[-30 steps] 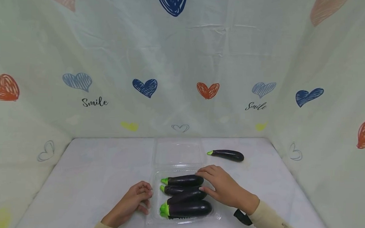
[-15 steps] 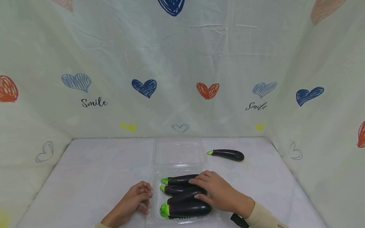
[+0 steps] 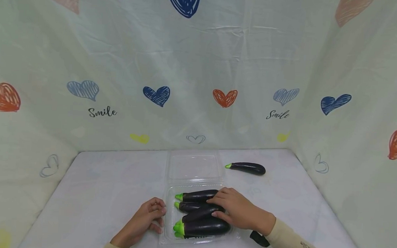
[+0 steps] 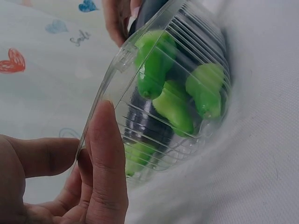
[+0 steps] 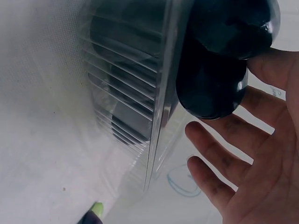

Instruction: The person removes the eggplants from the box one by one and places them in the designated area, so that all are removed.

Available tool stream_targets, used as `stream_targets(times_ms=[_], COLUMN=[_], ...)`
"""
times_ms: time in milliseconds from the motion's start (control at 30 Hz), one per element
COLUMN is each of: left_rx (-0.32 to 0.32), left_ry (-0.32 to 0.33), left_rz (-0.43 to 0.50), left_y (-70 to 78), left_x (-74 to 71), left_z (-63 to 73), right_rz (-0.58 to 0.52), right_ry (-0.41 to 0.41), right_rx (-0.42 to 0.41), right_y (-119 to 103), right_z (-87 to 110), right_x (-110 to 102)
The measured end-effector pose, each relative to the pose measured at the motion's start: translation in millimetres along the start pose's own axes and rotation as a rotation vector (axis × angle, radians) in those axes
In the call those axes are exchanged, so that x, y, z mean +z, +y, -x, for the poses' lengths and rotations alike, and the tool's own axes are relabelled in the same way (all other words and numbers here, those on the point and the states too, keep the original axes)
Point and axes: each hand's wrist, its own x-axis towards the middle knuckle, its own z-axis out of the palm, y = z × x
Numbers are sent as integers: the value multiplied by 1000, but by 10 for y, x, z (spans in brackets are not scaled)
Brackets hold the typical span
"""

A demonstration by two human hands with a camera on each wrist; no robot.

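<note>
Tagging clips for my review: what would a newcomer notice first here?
Likely first, the glossy dark eggplants with bright green stems in the open clear container, the left hand pinching its rim, the right hand on them. A lone eggplant lies on the white table, right of the lid. Then perhaps the colourful hearts on the backdrop behind.

White tabletop [image 3: 114, 183] with a clear box [image 3: 170, 225] and an eggplant [image 3: 248, 168]

The tabletop in front of me is white, and its fine woven texture shows close up from my left wrist. The clear box sits directly on it, near the middle, with its lid [image 3: 195, 167] hinged open and laid back toward the far edge. Just right of that lid the single dark eggplant lies on its side on the white surface, green stem end pointing left.
</note>
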Motion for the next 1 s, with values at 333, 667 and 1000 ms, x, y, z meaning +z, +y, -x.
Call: stream_targets(times_ms=[333,667,1000], left_rx=[-23,-16,-14], left_ry=[11,0,9], left_rz=[-4,-2,-7], left_y=[13,38,31], left_x=[3,11,7], left_z=[-2,2,-1], right_rz=[-6,24,51], right_ry=[16,123,247], right_rx=[0,-25,-11], right_y=[19,45,128], right_z=[-25,-22,45], right_x=[18,-47,-127])
